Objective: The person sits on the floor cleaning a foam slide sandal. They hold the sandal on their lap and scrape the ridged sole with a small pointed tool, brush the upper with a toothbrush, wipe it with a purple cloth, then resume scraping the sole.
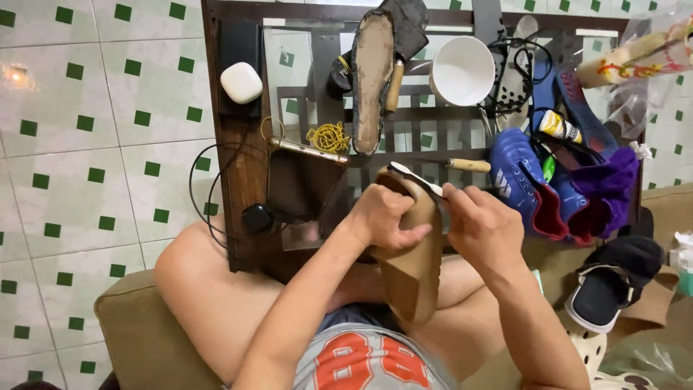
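Observation:
A tan slide sandal (413, 278) stands on end over my lap, toe pointing at the table. My left hand (384, 217) is wrapped around its upper part. My right hand (480, 224) grips a thin flat tool (415, 177) with a pale tip, laid across the sandal's top edge. Both hands are close together in front of the glass-topped table (303, 54).
On the table lie a worn shoe sole (372, 79), a white bowl (462, 70), a white earbud case (241, 82), yellow rubber bands (328, 136), a wooden-handled tool (469, 165), a glue tube (559, 127) and blue shoes (530, 184). A black slide (613, 282) rests at right.

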